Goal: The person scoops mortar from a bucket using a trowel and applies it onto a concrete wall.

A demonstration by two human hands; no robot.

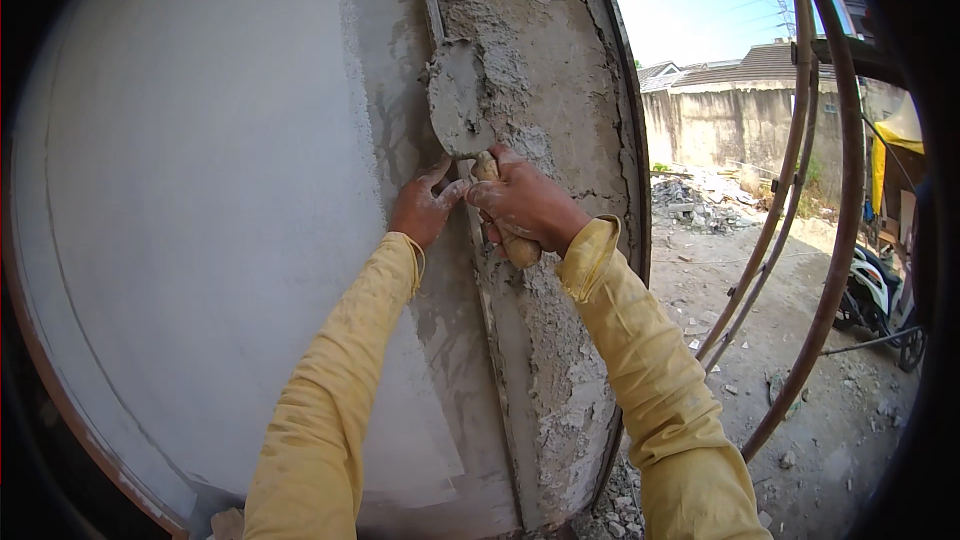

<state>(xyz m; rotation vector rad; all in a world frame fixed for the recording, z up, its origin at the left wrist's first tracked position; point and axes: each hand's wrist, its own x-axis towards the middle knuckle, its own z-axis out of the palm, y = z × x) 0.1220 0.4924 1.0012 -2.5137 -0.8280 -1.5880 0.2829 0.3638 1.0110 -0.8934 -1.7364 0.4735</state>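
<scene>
My right hand (530, 202) is closed around the wooden handle (520, 248) of a trowel. The trowel's mortar-smeared blade (456, 100) points upward, lying close to a long narrow strip (484, 290) that runs down the wall. Just left of the handle is my left hand (425, 205), thumb and forefinger apart, their tips by the lower end of the blade and the strip's edge. Its other fingers are mostly hidden. Rough, cracked grey mortar (545, 70) covers the wall right of the strip; smooth pale plaster (220, 190) covers the left, with a damp grey band between.
Curved-looking metal poles (835, 200) stand at the right. Beyond the wall's edge, a dirt yard holds a rubble heap (700, 202) and a parked motorbike (875, 290). A stained boundary wall (735, 130) stands at the back, and loose debris lies below.
</scene>
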